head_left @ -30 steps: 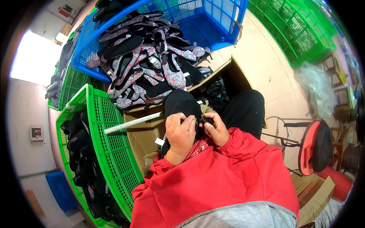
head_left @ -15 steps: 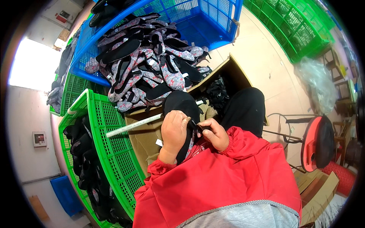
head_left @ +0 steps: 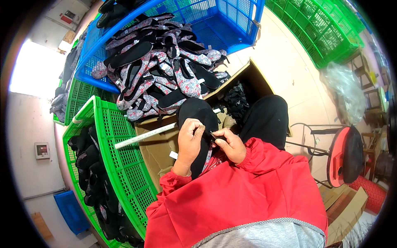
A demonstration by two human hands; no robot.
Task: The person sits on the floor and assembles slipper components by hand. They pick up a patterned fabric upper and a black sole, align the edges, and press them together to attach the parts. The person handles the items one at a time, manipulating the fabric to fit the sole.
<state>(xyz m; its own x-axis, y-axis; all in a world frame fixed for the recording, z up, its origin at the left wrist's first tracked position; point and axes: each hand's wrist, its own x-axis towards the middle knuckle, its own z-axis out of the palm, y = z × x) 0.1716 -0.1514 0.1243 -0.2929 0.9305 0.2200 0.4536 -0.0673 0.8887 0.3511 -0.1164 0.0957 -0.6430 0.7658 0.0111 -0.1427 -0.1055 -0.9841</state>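
One blue crate [head_left: 225, 29] fills the upper middle, and at least three green crates [head_left: 124, 153] surround it, the nearest at left holding dark footwear. A heap of floral slippers [head_left: 159, 70], too tangled to count, spills from the blue crate toward one open cardboard box [head_left: 159, 144]. The seated person's two knees stand over this box, hiding much of it; one white pipe [head_left: 144, 135] crosses it. At right hangs one clear plastic bag [head_left: 345, 95]. Two bare hands meet above the left thigh: the left hand [head_left: 189, 142] curls over one dark slipper [head_left: 200, 159] with floral edging, its grip unclear; the right hand [head_left: 231, 144] pinches one small dark piece [head_left: 213, 134].
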